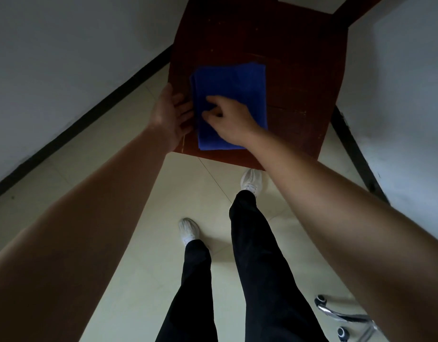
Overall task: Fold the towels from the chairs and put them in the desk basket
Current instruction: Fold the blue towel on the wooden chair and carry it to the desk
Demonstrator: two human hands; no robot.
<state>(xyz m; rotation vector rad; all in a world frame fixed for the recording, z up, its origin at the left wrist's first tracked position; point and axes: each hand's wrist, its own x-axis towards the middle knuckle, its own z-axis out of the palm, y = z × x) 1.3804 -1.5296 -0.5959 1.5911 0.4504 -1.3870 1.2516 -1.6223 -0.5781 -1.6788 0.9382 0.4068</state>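
Overhead, head view: a folded blue towel [234, 95] lies on a dark red chair seat [299, 77], upper centre of frame. Left hand [172, 117] at the towel's left edge, fingers straight, touching it. Right hand [227, 117] rests on top, fingers bent; cannot tell if they grip.

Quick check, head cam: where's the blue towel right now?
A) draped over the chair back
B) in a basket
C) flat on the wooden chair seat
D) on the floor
C: the folded blue towel lies flat on the wooden chair seat, right hand on top of it, left hand at its left edge.
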